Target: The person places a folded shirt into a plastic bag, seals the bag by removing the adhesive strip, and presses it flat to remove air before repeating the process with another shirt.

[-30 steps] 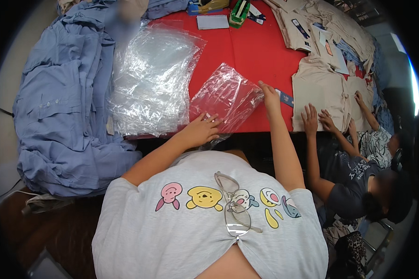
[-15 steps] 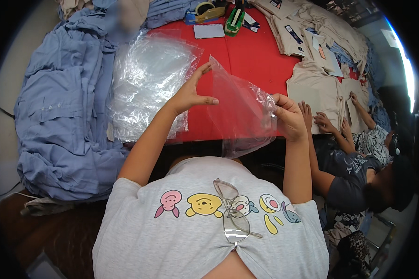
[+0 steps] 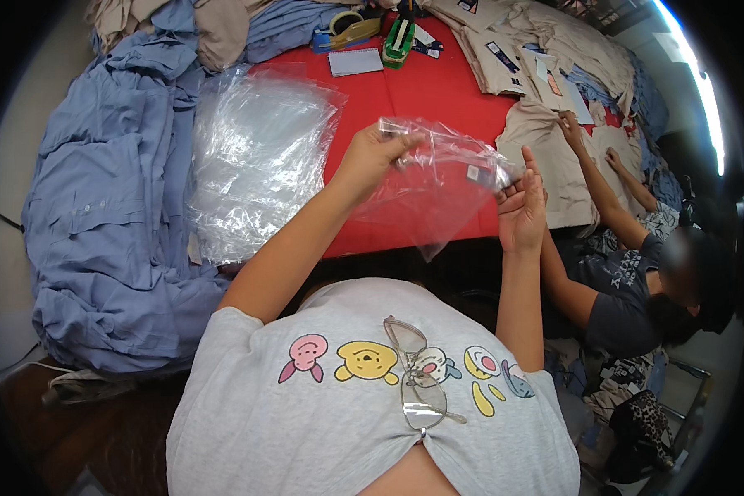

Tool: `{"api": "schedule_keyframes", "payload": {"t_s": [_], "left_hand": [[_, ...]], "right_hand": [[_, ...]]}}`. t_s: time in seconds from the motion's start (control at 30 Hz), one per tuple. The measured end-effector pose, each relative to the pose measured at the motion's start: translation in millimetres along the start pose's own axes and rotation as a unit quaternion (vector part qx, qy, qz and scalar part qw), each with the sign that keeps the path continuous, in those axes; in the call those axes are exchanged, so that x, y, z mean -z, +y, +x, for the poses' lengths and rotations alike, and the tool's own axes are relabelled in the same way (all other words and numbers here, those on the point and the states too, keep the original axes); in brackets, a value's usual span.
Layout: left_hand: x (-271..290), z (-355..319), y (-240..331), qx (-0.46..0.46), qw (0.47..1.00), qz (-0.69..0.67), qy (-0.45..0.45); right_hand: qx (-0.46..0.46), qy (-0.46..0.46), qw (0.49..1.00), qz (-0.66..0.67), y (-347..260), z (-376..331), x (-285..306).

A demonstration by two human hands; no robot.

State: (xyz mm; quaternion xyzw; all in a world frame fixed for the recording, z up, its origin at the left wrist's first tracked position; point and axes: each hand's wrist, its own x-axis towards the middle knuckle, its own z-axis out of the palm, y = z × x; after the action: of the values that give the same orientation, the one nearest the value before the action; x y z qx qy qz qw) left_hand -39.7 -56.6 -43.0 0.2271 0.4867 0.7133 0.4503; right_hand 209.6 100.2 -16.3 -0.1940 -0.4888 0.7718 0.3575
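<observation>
A clear plastic bag (image 3: 438, 194) hangs in front of me above the table's near edge, one corner drooping. My left hand (image 3: 378, 157) pinches its upper left part between thumb and fingers. At the bag's right end is my right hand (image 3: 522, 207), palm toward me, one digit raised and the other fingers loosely bent. The bag's bunched edge touches or lies very near those fingers; a firm grip is not visible. Left of my left forearm lies a pile of clear plastic bags (image 3: 260, 157) on the red table (image 3: 364, 103).
Blue folded shirts (image 3: 99, 207) are heaped at the left. Farther back are a tape dispenser (image 3: 351, 31), a notepad (image 3: 355, 62) and a green stapler (image 3: 399, 41). Beige garments (image 3: 546, 136) cover the right side, where a co-worker's arm (image 3: 599, 186) reaches in.
My left hand has gone from spread fingers to pinching the bag, moving right. My right hand's pinch has loosened. The co-worker's hand has moved farther back over the beige garments.
</observation>
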Motion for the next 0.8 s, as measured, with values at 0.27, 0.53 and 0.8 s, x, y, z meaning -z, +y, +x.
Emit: {"api": "schedule_keyframes", "payload": {"t_s": [0.27, 0.53, 0.8], "left_hand": [[53.2, 42.5, 3.1, -0.045, 0.947, -0.239, 0.209], [78.1, 21.4, -40.1, -0.058, 0.922, -0.274, 0.267], [80.4, -62.8, -20.6, -0.175, 0.934, 0.063, 0.305]], "right_hand": [[-0.277, 0.059, 0.951, 0.121, 79.3, -46.4, -12.4], [-0.164, 0.095, 0.974, 0.121, 137.2, -19.1, -67.7], [-0.073, 0.104, 0.977, -0.172, 15.5, -9.5, -2.4]]}}
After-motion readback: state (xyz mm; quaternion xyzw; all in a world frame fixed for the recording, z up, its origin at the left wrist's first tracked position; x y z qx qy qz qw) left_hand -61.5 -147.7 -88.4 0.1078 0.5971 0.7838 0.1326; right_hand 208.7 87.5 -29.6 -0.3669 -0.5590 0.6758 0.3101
